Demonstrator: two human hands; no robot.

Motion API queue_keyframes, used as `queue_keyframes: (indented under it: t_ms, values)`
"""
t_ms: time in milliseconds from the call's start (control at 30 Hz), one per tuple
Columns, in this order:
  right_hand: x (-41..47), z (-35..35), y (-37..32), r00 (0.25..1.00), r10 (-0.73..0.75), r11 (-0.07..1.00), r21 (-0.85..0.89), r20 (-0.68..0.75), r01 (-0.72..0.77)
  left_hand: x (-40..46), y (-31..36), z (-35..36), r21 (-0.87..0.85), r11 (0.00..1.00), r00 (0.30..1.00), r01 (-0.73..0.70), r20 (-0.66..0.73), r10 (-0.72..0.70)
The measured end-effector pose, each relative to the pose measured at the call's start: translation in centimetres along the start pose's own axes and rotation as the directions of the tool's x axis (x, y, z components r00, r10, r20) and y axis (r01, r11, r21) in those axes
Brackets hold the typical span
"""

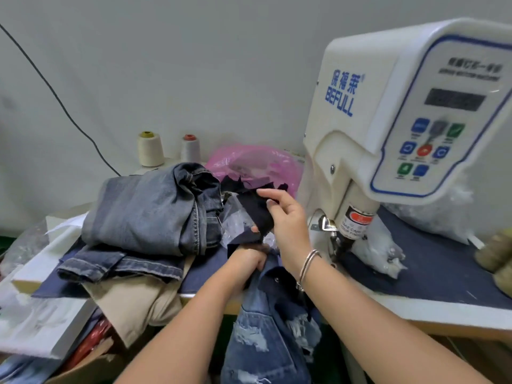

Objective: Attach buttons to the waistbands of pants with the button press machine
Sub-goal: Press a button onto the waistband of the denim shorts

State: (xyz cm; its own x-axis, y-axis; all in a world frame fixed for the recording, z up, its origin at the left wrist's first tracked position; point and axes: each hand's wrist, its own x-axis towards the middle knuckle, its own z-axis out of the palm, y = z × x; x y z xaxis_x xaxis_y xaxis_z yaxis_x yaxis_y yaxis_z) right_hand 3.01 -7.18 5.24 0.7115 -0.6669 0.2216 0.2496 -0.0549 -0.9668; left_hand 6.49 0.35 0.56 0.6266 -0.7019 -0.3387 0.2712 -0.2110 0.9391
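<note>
Head view, left to right. White board [50,261] at 9 o'clock, edge of table. Stack at 10 o'clock: 1 folded grey-blue jeans [149,212] on top, 1 darker denim piece [116,266] under it, 1 beige garment [138,303] at the bottom, hanging over the table edge. Behind the stack, 11 o'clock: 2 thread cones, cream one [150,148] with yellow core, white one [190,148] with red core. 1 black cable [52,92] runs down the wall. Pink plastic bag [257,164] at 12 o'clock, dark fabric scraps [249,187] spilling in front of it.

Centre: left hand [249,263] curled tight on the waistband of the ripped blue jeans [263,336]; jeans hang off the table front at 6 o'clock, 1 metal button [276,279] visible on the waistband. Right hand [288,220] just above the left, thumb and fingers pinching 1 dark fabric scrap [256,214]; 2 silver bangles [309,263] on the wrist.

Button press machine [401,115] at 2 o'clock, white, "BEFULL", 8 panel buttons, 1 dark display. Press head [336,236] at 3 o'clock, just right of the right wrist, nothing under it. Clear plastic bag [379,253] on the blue mat [432,275] beside it; contents unclear.
</note>
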Motion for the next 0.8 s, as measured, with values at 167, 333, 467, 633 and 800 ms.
queue_keyframes:
  t_ms: [167,333,467,633,800]
  values:
    - [-3.8,-3.1,-0.6,0.964,0.13,0.99,0.017,0.231,-0.137,-1.5,0.1,0.7,-0.063,0.998,0.989,-0.025,-0.147,0.015]
    - [-5.9,-5.7,-0.7,0.89,0.017,0.735,-0.61,0.456,0.298,-3.1,0.5,-0.4,-0.002,0.999,0.988,-0.043,-0.149,0.042]
    - [-7.0,-6.5,0.0,0.895,0.0,0.607,-0.711,0.446,0.354,-4.1,1.1,-0.7,0.045,0.994,0.987,-0.1,-0.12,0.105]
    - [-7.4,-7.2,-0.4,0.925,-0.084,0.743,-0.595,0.369,0.306,-4.2,1.1,-0.5,0.198,0.957,0.977,-0.214,0.03,0.212]
    - [-7.8,-9.1,-2.4,0.939,-0.215,0.828,-0.459,0.268,0.32,-4.5,0.4,-0.9,0.62,0.748,0.962,-0.237,0.256,0.092]
